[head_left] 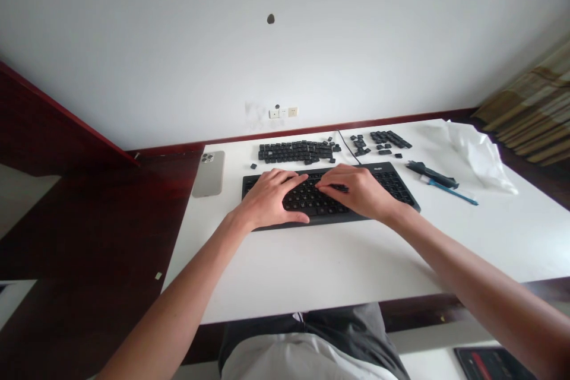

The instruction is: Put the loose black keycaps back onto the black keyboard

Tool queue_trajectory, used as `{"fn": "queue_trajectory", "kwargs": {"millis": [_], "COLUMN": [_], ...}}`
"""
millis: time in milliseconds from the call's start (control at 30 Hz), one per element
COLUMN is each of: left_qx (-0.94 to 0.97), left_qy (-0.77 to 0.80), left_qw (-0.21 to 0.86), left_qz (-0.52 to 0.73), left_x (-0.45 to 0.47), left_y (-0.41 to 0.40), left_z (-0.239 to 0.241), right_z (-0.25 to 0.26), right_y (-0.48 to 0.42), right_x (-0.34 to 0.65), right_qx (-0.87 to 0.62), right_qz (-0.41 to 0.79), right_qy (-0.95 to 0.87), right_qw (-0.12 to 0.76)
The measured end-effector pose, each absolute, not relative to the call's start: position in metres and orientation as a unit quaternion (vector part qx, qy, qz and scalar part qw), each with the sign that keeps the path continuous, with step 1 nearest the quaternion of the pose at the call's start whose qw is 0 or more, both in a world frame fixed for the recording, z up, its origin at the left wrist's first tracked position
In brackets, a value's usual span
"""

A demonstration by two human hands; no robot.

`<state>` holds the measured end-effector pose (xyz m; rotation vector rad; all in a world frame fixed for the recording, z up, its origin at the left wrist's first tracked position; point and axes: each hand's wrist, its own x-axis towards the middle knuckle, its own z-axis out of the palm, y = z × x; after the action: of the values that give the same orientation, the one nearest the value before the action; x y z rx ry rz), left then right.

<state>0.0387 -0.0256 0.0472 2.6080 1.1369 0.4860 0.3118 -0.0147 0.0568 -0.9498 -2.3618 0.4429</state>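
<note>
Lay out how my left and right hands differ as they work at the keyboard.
Pose: the left hand is spread, thumb held well apart from the fingers; the right hand is gathered, thumb and fingertips drawn together.
Place: the left hand covers the left part of the keyboard; the right hand's fingertips are near its middle.
Shared: both are bare, backs up, over the same keyboard.

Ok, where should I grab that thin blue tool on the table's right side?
Probably the near-right half of the thin blue tool, right hand coming from above, pinching across its slim shaft: that half lies free, while its far-left end sits close beside the black tool.
</note>
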Motion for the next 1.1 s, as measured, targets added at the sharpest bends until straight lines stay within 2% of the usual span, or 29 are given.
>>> {"fn": "queue_trajectory", "kwargs": {"millis": [100, 267, 500, 867, 1000, 1100], "left_qx": [0.906, 0.902, 0.899, 0.901, 0.902, 0.899], "left_qy": [0.395, 0.414, 0.417, 0.410, 0.409, 0.416], "left_qw": [0.116, 0.106, 0.111, 0.114, 0.115, 0.123], "left_qz": [0.101, 0.053, 0.072, 0.079, 0.072, 0.063], "left_x": [0.037, 0.035, 0.037, 0.040, 0.040, 0.039], "left_y": [-0.028, -0.029, -0.030, -0.031, -0.030, -0.030], "left_z": [0.043, 0.033, 0.038, 0.051, 0.051, 0.049], "right_z": [0.057, 0.046, 0.028, 0.049, 0.063, 0.073], "right_y": [0.024, 0.073, 0.088, 0.085, 0.073, 0.046], "right_x": [0.307, 0.300, 0.295, 0.279, 0.288, 0.305], "right_qx": [-0.362, -0.351, -0.342, -0.335, -0.374, -0.409], "right_qz": [0.094, 0.031, 0.017, 0.047, 0.063, 0.134], "right_qy": [-0.880, -0.907, -0.921, -0.930, -0.905, -0.863], "right_qw": [0.293, 0.233, 0.184, 0.143, 0.193, 0.263]}}
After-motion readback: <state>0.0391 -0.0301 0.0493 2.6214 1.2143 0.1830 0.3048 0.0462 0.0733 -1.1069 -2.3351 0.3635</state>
